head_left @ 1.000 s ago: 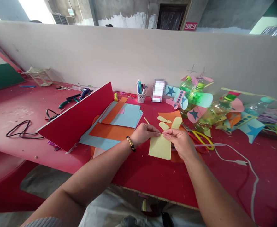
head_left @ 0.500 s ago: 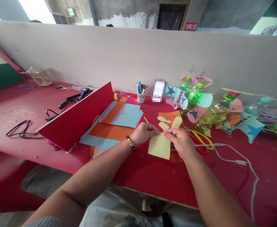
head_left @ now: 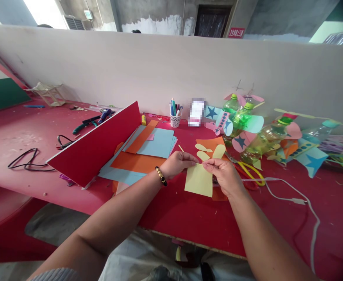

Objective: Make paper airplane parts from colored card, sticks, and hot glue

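A pale yellow sheet of paper [head_left: 199, 182] hangs upright between my hands over the red table. My left hand [head_left: 179, 163] pinches its upper left edge between thumb and fingers. On the upper right edge, my right hand [head_left: 222, 173] grips it the same way, with the fingertips of both hands close together. Just beyond the sheet, yellow paper cut-outs [head_left: 218, 151] with rounded ends lie on an orange sheet [head_left: 208, 142]. Scissors with red and yellow handles [head_left: 252, 171] rest right of my right hand, partly covered by it.
Blue sheets [head_left: 158, 143] and orange sheets [head_left: 139, 162] are stacked on the left, beside a standing red board [head_left: 98, 144]. A pen cup [head_left: 175, 120] stands at the back. Plastic bottles with paper wings [head_left: 265, 138] crowd the right, and a white cable [head_left: 299, 201] trails below them.
The yellow sheet has shifted slightly to the right and tilted a little. Both hands keep their pinch on its top edge, and the left has moved slightly.
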Demonstrator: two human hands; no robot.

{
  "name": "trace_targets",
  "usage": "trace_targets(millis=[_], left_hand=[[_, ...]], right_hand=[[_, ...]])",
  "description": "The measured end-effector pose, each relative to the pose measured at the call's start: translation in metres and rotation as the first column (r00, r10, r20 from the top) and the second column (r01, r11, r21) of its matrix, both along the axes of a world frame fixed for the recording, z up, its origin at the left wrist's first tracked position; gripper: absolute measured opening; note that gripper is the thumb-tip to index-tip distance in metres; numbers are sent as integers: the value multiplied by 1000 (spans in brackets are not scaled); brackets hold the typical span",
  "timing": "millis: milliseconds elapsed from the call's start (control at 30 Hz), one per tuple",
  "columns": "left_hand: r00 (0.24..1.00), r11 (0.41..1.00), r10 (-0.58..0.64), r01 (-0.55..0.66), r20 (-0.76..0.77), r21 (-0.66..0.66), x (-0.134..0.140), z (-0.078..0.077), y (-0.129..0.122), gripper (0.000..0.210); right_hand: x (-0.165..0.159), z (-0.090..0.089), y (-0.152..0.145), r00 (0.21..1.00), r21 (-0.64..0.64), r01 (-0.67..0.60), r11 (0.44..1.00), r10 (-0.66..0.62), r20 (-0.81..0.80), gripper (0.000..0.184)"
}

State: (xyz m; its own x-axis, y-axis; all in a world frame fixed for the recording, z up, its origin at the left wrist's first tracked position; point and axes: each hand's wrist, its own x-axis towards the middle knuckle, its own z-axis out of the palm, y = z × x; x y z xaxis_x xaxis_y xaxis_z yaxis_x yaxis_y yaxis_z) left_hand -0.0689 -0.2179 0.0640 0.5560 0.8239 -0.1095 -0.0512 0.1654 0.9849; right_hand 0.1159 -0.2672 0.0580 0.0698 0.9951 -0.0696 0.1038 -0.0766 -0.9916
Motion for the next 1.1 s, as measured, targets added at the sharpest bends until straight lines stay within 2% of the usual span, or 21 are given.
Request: trace_targets(millis=[200, 500, 733, 833, 1100], left_hand=[[997, 994, 33, -27, 64, -102, 0, -3, 2, 32], [993, 990, 41, -25, 114, -141, 1, -7, 2, 30], [993, 993, 58, -47, 101, -108, 1, -6, 1, 27], [995, 994, 69, -62, 74, -93, 2, -3, -1, 27], [998, 996, 66, -64, -20, 63, 2, -6, 1, 26]], right_hand=[[0, -3, 2, 1000, 18, 8, 1000, -8, 18, 31], [0, -2, 1, 1000, 33, 13, 999, -12, -20, 27], [0, -1, 0, 999, 10, 14, 1000, -14, -50, 27], [-1, -1, 0, 1000, 20, 11, 1000, -11, -11, 26], [2, -4, 1, 996, 74, -51, 996, 45, 80, 30]])
